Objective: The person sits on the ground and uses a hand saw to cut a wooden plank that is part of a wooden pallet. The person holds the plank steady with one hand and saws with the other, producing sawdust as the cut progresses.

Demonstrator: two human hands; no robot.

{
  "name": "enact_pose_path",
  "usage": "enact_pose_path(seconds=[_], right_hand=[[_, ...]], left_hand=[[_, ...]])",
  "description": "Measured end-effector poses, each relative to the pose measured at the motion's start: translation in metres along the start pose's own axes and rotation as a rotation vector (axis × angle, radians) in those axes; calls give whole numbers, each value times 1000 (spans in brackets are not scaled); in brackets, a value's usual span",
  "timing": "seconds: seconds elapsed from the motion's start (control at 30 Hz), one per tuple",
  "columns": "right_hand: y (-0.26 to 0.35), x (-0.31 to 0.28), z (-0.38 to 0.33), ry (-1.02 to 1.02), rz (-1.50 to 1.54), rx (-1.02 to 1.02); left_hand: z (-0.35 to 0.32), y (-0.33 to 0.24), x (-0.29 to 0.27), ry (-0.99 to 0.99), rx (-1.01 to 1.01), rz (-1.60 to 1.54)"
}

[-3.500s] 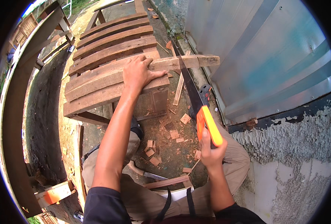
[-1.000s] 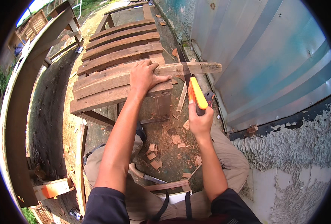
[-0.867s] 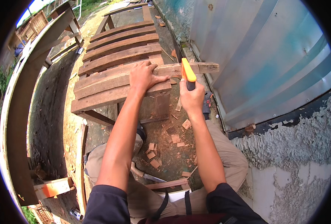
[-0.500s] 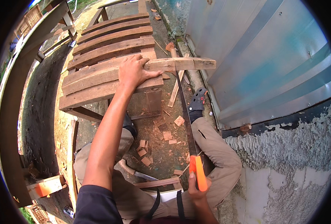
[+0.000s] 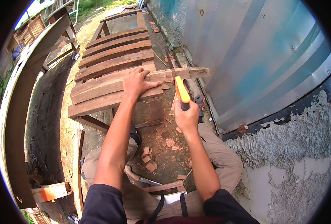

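**Saw crossing the board at the bench edge**

Nearest the person, between the knees, offcut blocks [image 5: 149, 156] lay scattered on the dirt, and a hatchet-like tool [image 5: 137, 178] rested by the left thigh beside a short length of wood.

Farther out, the right hand [image 5: 186, 116] was fully closed around the handsaw [image 5: 182, 93] by its orange grip, the fingers wrapped and no gap visible. The grip pointed away from the person and slightly left, so the tool's long axis ran nearly straight ahead. Its blade was mostly hidden behind the grip and the wood; where it met the cut could not be made out.

Just beyond that, the left hand [image 5: 136, 81] lay flat and spread, palm down, on the wooden board [image 5: 174, 74], pressing it against the slatted bench [image 5: 98, 89]. It gripped nothing; it only bore down. The board ran left to right, almost square to the saw, and its free end stuck out past the bench toward the right. The saw crossed it just to the right of the left hand's thumb, on the overhanging part. So the right hand stood nearer the cut line, the left close beside it.

Farthest off, a corrugated metal sheet [image 5: 255, 63] leaned at the right above rough plaster, and a timber frame [image 5: 27, 71] curved along the left.
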State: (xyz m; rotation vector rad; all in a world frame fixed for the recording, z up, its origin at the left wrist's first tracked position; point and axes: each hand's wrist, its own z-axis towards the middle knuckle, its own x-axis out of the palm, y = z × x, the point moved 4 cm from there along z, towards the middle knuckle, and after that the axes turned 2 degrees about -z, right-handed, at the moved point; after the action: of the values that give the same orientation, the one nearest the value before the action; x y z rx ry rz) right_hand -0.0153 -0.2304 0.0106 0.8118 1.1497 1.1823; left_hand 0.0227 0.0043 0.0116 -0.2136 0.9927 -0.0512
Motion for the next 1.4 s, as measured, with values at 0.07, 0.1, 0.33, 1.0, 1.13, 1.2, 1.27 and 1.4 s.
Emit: enact_pose_path(seconds=[0.07, 0.1, 0.33, 1.0, 1.13, 1.2, 1.27, 1.4], right_hand=[[-5, -35, -57, 55, -29, 68], [-7, -55, -91, 64, -67, 105], [23, -124, -205, 201, -363, -49], [47, -120, -169, 136, -53, 391], [46, -119, -172, 60, -39, 323], [28, -94, -116, 67, -78, 292], [30, -36, -32, 23, -137, 64], [24, 22, 66, 39, -193, 45]], left_hand=[[0, -1, -3, 49, -27, -15], [-1, -2, -3, 61, -32, -15], [-4, -1, -1, 16, 8, 26], [0, 0, 3, -14, 38, 15], [-9, 3, 5, -39, 44, 2], [-9, 1, 4, -67, 46, -17], [-7, 3, 3, -59, 52, -23], [3, 3, 2, -58, 65, -17]])
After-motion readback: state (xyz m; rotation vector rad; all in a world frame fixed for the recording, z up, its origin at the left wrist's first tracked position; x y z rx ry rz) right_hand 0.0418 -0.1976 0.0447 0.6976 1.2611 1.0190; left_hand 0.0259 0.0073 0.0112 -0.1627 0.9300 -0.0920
